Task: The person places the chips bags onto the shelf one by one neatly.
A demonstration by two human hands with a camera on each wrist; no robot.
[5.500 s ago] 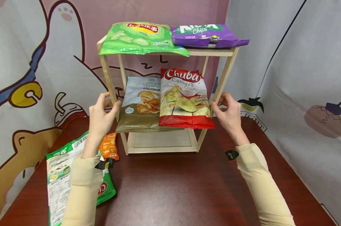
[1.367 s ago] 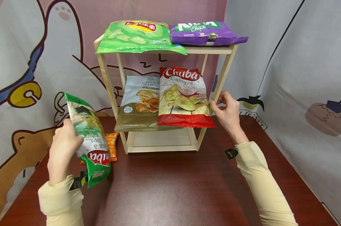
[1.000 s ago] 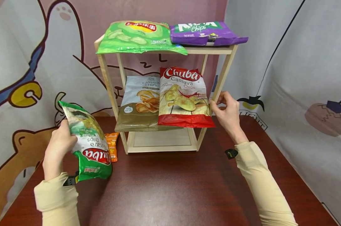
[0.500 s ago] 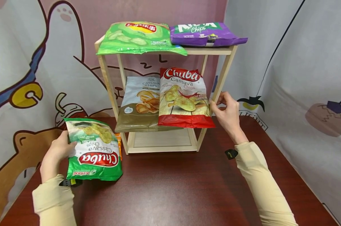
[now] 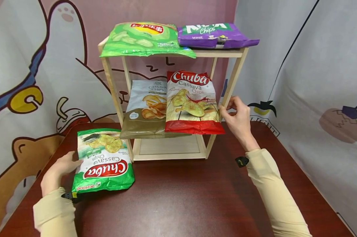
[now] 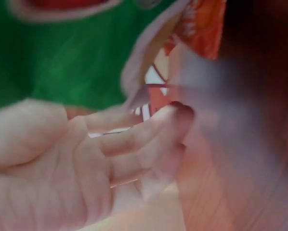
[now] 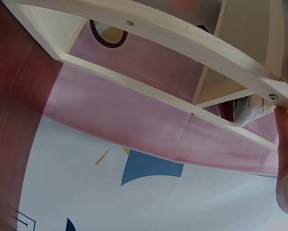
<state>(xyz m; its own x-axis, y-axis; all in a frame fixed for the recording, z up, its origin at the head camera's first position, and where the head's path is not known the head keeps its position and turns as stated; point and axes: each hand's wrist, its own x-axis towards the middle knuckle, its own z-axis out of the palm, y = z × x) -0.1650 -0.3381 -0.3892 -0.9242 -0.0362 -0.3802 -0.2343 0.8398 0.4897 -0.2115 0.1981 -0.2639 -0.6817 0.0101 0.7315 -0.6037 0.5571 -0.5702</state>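
Observation:
In the head view my left hand [image 5: 61,166] is at the left edge of a green Chuba cassava chips bag [image 5: 105,161], its print upside down, lying on the left of the table. The left wrist view shows the hand's fingers [image 6: 129,149] extended and relaxed just below the bag's edge. An orange snack packet [image 6: 202,29] peeks out beside the bag there; the green bag hides it from the head view. My right hand [image 5: 239,115] pinches the right front post of a small wooden shelf [image 5: 233,80], thumb against the wood.
On the shelf's top lie a green chips bag [image 5: 145,39] and a purple chips bag [image 5: 216,36]. A grey-brown cassava chips bag [image 5: 148,108] and a red-and-white Chuba bag [image 5: 193,102] lean on the middle level. Printed curtains stand behind the dark red table [image 5: 178,194].
The left hand left the shelf's post, lifted the green Chuba bag, turned it front side up and lowered it over the orange packet. Its fingers have loosened. The right hand stayed on the post.

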